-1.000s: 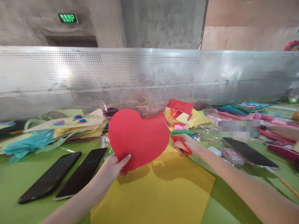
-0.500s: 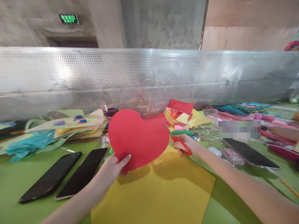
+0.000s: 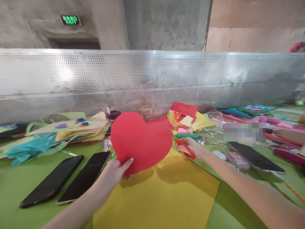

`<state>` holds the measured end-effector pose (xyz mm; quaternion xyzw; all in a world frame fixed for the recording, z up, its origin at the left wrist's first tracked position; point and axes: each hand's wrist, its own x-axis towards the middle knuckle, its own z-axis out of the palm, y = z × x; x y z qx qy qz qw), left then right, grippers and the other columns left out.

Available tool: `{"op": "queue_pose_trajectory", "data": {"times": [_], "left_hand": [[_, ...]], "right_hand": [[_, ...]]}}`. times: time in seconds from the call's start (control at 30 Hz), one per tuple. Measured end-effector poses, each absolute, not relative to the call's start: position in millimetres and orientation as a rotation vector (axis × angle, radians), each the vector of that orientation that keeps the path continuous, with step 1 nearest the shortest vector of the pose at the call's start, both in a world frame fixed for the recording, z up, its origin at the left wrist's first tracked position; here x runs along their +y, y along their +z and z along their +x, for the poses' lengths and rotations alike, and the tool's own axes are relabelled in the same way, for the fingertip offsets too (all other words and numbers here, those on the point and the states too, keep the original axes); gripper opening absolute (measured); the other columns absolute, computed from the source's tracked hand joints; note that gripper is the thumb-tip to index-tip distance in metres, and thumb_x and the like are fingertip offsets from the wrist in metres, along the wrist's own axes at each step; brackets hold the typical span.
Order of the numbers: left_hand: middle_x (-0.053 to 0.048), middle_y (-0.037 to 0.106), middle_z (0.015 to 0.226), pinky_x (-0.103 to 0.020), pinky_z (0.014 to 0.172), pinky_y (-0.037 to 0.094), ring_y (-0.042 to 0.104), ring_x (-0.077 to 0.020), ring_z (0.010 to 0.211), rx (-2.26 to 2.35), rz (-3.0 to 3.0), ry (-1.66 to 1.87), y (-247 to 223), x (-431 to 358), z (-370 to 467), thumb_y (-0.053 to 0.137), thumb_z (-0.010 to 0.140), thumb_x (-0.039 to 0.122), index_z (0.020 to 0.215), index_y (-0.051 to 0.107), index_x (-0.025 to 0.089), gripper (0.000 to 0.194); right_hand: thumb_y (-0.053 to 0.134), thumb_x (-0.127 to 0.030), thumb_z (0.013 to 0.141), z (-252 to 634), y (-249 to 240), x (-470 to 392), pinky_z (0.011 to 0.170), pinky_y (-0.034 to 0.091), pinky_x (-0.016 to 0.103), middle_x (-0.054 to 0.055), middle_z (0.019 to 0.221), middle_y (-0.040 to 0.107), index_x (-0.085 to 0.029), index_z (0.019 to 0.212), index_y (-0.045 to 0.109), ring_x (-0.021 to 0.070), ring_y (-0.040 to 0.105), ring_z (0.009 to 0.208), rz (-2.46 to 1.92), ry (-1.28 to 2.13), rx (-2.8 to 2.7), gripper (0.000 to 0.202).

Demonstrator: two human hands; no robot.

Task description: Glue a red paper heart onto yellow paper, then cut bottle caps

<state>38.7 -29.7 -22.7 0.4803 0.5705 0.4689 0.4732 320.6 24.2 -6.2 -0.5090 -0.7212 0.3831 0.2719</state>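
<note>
Some left-hand fingers hide behind the red paper.

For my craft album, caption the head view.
Left hand holds a red paper heart; right hand holds red-handled scissors.

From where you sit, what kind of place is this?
Probably a craft workspace inside a public building: red-handled metal scissors and a heart-shaped red paper are in hand, and a green lit EXIT sign hangs on the bare grey wall.

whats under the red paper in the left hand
A yellow sheet shows below the red paper, on the green table; whatever the red paper covers can't be seen.
</note>
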Motion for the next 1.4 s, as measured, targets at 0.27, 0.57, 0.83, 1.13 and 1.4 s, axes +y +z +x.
{"op": "queue_pose_trajectory", "data": {"times": [0.27, 0.57, 0.83, 1.13, 1.4], "left_hand": [[-0.007, 0.066, 0.081, -0.025, 0.046, 0.049, 0.054, -0.0157, 0.061, 1.385, 1.141, 1.169, -22, -31, 39, 0.075, 0.061, 0.032, 0.079, 0.065, 0.012, 0.029], [-0.007, 0.067, 0.08, -0.026, 0.043, 0.051, 0.057, -0.0153, 0.056, 1.391, 1.06, 1.187, -20, -25, 40, 0.071, 0.07, 0.02, 0.08, 0.066, 0.011, 0.013], [-0.008, 0.069, 0.089, -0.022, 0.049, 0.051, 0.06, -0.0151, 0.067, 1.277, 1.007, 1.238, -16, -27, 38, 0.07, 0.075, 0.021, 0.085, 0.067, 0.012, 0.014], [-0.007, 0.071, 0.084, -0.022, 0.049, 0.05, 0.059, -0.0137, 0.062, 1.203, 1.009, 1.211, -19, -28, 40, 0.075, 0.07, 0.023, 0.083, 0.069, 0.011, 0.019], [-0.01, 0.071, 0.104, -0.024, 0.056, 0.055, 0.065, -0.0179, 0.075, 1.131, 1.0, 1.188, -21, -29, 39, 0.078, 0.069, 0.024, 0.094, 0.07, 0.012, 0.029]], "right_hand": [[0.057, -0.034, 0.092, 324, -6, 26, 0.044, 0.043, 0.02, -0.009, 0.058, 0.051, -0.014, 0.075, 0.058, 0.0051, 0.046, 0.043, -1.383, 0.995, -2.006, 0.026], [0.057, -0.034, 0.091, 326, -7, 26, 0.045, 0.043, 0.02, -0.011, 0.051, 0.044, -0.016, 0.068, 0.053, 0.0056, 0.046, 0.041, -1.374, 0.951, -1.974, 0.03], [0.055, -0.037, 0.092, 331, -20, 37, 0.044, 0.044, 0.02, -0.007, 0.062, 0.054, -0.014, 0.081, 0.059, 0.0057, 0.049, 0.045, -1.403, 0.955, -1.912, 0.025], [0.056, -0.036, 0.092, 331, -24, 38, 0.058, 0.053, 0.027, 0.001, 0.089, 0.064, -0.014, 0.102, 0.061, 0.012, 0.061, 0.067, -1.427, 1.002, -1.897, 0.024], [0.057, -0.036, 0.091, 327, -20, 33, 0.071, 0.054, 0.035, 0.005, 0.105, 0.063, -0.016, 0.111, 0.059, 0.0175, 0.063, 0.084, -1.481, 1.016, -1.882, 0.028]]}}
